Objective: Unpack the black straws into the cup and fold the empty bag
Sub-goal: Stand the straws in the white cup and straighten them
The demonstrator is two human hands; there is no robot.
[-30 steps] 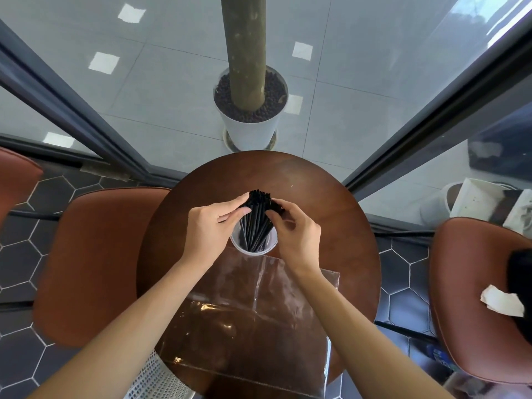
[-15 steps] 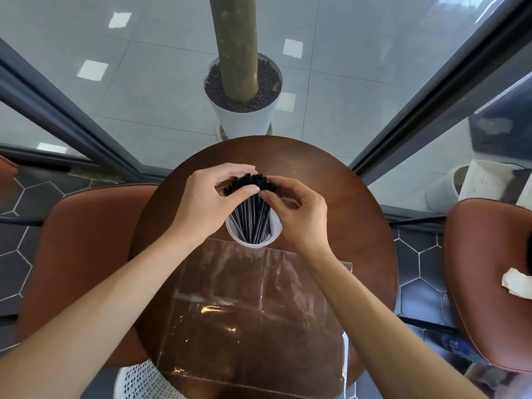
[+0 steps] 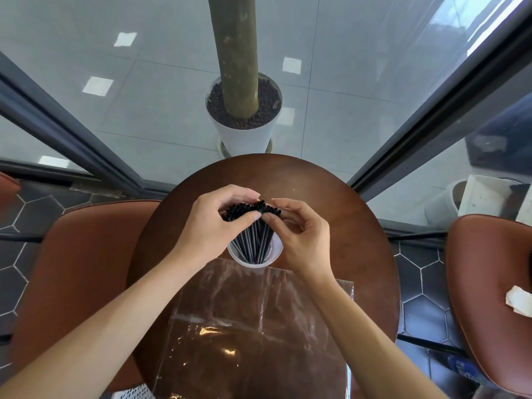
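Clearly the black straws (image 3: pixel 253 234) are light, stiff and slick, standing fanned in the white cup (image 3: pixel 254 259) on the round table (image 3: pixel 331 197). The left hand (image 3: pixel 213 223) and right hand (image 3: pixel 299 234) both pinch their top ends. Behind the cup lies the empty bag (image 3: pixel 244 326), thin, limp and slippery; I'd take it by its corners.

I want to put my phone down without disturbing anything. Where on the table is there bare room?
Bare wood runs along the table's far edge beyond both hands, and down its right edge beside the right hand. The middle is crowded: cup of straws, left hand. The clear bag covers the near half.
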